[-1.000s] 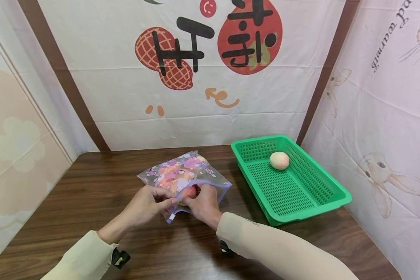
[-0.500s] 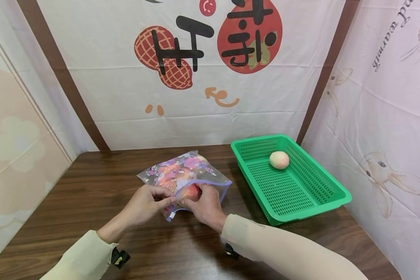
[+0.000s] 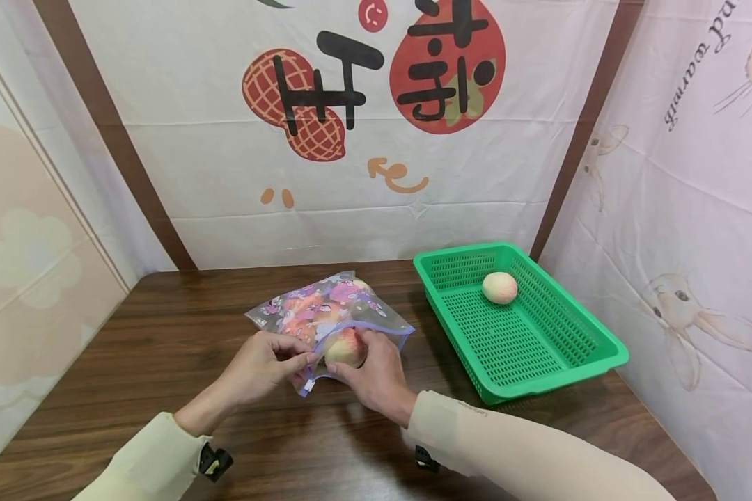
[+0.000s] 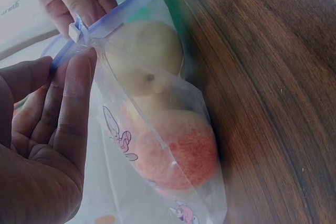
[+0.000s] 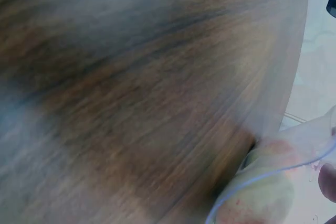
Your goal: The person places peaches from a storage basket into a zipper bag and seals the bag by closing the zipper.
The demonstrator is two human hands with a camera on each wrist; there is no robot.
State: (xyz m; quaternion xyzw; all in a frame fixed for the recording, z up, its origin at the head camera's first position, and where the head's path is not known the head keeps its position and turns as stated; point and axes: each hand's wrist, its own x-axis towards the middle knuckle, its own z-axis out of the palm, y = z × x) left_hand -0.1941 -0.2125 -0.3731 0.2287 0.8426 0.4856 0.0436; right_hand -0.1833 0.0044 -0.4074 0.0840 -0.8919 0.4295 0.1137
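A clear zip bag [image 3: 376,306] with purple edging and cartoon prints lies on the table, several peaches [image 4: 178,153] showing through its film. My left hand [image 3: 260,369] pinches the purple edge of its mouth between thumb and fingers, close to the white slider [image 3: 309,385]. At the open mouth my right hand [image 3: 379,372] grips a red-and-cream peach [image 3: 346,349], thumb on the near side and fingers on the far side. The fingertips of that hand are partly hidden behind the fruit.
To the right stands a green plastic basket [image 3: 507,341] with one pale peach [image 3: 500,287] near its back. Printed cloth walls [image 3: 351,229] border the brown wooden table [image 3: 182,334] at the back and sides.
My right hand has drawn back a little toward me and to the right, and more of the peach in it shows at the bag's mouth. The left hand stays in place.
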